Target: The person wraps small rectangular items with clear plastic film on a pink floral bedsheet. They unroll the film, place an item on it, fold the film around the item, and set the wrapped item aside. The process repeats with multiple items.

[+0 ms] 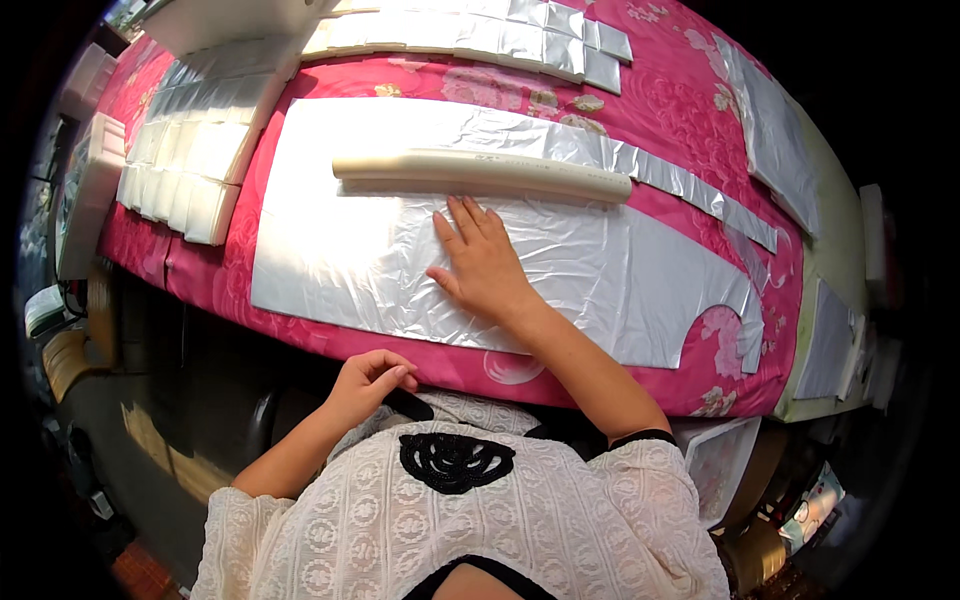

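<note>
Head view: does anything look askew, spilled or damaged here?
Nothing looks spilled or plainly damaged. Only the silvery plastic sheet seems a little untidy: it is creased around the right hand instead of lying smooth.

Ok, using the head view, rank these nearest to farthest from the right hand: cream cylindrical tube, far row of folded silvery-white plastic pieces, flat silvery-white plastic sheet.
1. Flat silvery-white plastic sheet: directly under the right hand.
2. Cream cylindrical tube: just ahead.
3. Folded silvery-white plastic pieces: well beyond the tube.
</note>
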A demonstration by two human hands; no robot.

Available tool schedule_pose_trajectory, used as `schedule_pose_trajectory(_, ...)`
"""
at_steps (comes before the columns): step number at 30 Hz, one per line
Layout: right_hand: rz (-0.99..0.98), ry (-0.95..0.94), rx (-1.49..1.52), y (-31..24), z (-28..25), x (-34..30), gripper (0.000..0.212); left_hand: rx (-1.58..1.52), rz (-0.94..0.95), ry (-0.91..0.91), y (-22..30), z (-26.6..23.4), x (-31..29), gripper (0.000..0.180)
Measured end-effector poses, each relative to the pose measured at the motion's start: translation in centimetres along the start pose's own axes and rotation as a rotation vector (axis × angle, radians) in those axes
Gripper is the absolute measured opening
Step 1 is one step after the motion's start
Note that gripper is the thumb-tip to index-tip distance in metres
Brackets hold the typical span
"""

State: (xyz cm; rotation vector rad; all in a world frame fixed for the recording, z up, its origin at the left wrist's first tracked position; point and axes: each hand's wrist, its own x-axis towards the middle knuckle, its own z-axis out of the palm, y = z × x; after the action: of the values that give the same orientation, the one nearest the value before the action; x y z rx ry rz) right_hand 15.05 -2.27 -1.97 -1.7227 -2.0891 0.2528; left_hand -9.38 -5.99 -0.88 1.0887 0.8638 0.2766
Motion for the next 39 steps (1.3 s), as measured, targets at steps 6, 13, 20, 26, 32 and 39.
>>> schedule_pose_trajectory(6, 0.057, -0.148, 0.322, -9.9, 3.6, -3.9, 0.066, -0.547, -0.432, 0.288, -1.0, -0.1, -3.1, 0.025)
schedule_pose_trajectory(13, -0.267, -0.235, 0.373, -10.8, 2.9, -4.3, 0.032, 0.357, -0.210, 0.303, -0.9, -0.7, -2.7, 0.017)
schedule_pose_trajectory(20, -0.263, -0.100, 0.509, -0.2, -6.2, -0.2, 0.007, 0.678, 0.419, 0.344, 5.4, 0.4, -0.2, 0.035)
schedule_pose_trajectory(26, 0.461, 0.532, 1.084, 17.6, -11.4, 6.6, 0.017, 0.568, 0.406, 0.303, 5.4, 0.3, 1.6, 0.035)
schedule_pose_trajectory(32, 0.869, 0.576, 0.443, 30.3, -9.9, 9.7, 0.032, 0.564, 0.424, 0.242, 5.8, 0.4, 2.7, 0.034)
schedule_pose_trajectory(39, 0.992, 0.414, 0.027, 27.7, -10.3, 10.8, 0.041, 0.550, 0.377, 0.239, 5.9, -0.1, 3.1, 0.035)
